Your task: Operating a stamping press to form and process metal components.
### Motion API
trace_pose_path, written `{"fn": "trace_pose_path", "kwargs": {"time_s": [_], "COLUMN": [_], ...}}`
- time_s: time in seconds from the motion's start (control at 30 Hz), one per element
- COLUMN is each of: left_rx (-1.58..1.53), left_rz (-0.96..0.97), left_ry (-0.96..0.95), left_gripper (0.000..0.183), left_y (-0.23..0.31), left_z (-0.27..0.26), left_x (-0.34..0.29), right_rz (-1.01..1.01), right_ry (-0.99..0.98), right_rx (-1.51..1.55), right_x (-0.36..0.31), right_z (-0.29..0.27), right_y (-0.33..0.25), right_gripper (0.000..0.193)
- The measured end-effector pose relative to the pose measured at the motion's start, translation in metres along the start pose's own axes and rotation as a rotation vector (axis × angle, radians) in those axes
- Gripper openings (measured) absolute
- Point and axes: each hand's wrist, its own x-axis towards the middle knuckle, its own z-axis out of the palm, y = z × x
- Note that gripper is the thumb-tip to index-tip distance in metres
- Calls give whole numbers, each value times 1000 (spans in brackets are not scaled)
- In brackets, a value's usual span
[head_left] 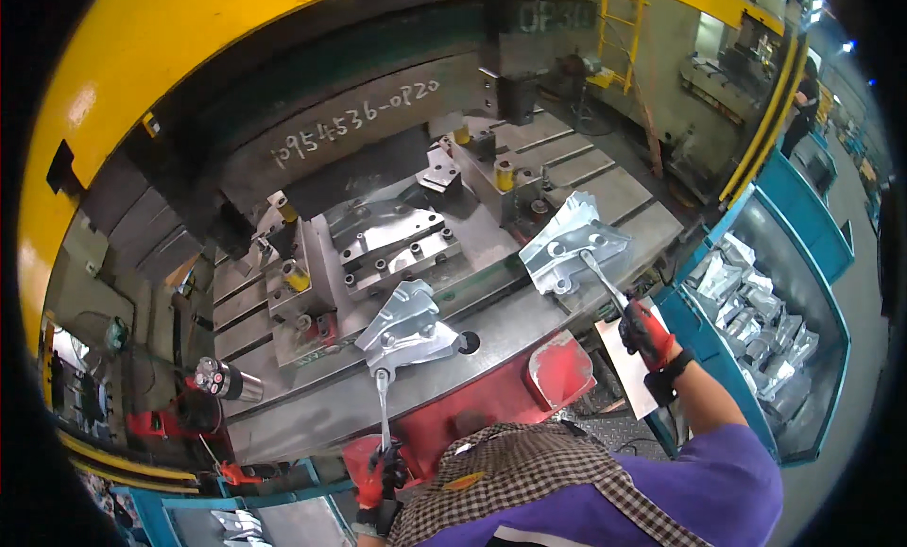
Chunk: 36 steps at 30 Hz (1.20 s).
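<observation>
My left hand, in a red and black glove, is closed round the handle of a long metal pick-up tool. The tool's round end meets a shaped silver sheet-metal part over the front of the press bed. On the right, my gloved right hand grips a second long pick-up tool. Its round end touches a similar sheet-metal part, above the bed's right front. Behind both parts lies the lower die, with a bright formed surface and bolted blocks.
The press's dark upper die overhangs the bed. Yellow-topped posts stand around the lower die. A steel flask is at the bed's left front. To the right, a blue bin holds several silver parts; another bin sits lower left.
</observation>
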Motion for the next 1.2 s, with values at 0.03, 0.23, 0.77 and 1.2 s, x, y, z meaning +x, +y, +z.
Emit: {"fn": "trace_pose_path", "kwargs": {"time_s": [0.03, 0.23, 0.77, 1.2], "left_rx": [20, 4, 47, 111], "left_rz": [26, -125, 73, 26], "left_ry": [12, 1, 113, 21], "left_gripper": [38, 46, 51, 36], "left_y": [-17, 15, -9, 9], "left_z": [-8, 5, 1, 3], "left_x": [1, -2, 6, 0], "right_rz": [-3, 11, -148, 174], "right_ry": [-34, -368, -356, -537], "right_rx": [82, 224, -662, 23], "right_x": [2, 56, 237, 230], "right_z": [12, 108, 300, 281], "right_y": [0, 4, -43, -23], "right_gripper": [31, 31, 61, 58]}}
